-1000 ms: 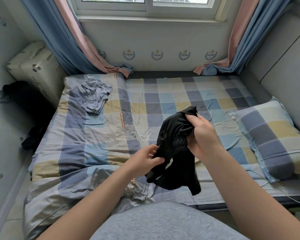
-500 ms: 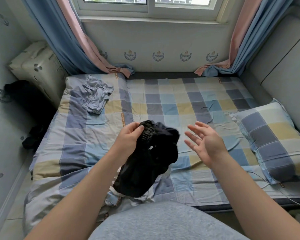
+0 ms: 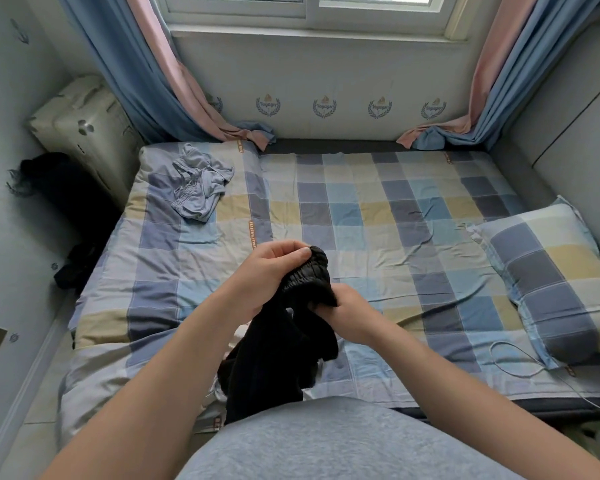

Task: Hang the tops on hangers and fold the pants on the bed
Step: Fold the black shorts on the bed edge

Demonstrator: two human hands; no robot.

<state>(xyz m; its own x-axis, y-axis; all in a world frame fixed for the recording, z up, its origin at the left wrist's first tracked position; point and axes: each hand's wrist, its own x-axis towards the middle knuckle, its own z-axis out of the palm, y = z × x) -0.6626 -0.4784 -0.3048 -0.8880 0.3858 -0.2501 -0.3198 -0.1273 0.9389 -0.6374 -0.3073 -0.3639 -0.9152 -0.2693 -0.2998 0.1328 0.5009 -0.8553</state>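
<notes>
Matt, soft cloth on black pants (image 3: 284, 341); waistband gathered, ribbed. Creased matt woven cloth on bed sheet (image 3: 378, 220) and pillow (image 3: 551, 282). Thin smooth cloth on grey-blue garment (image 3: 198, 188), far left corner of bed. Smooth cloth with slight sheen on curtains (image 3: 146, 81).

— What sort of room is this?
— A bedroom, in someone's home. A bed (image 3: 378, 216) in a checked sheet fills the middle of the frame, with a matching pillow (image 3: 551, 282) at the right edge.
— Anything else?
— Blue and pink curtains (image 3: 118, 71) hang in both upper corners, either side of a window (image 3: 305, 12) at the top.
</notes>
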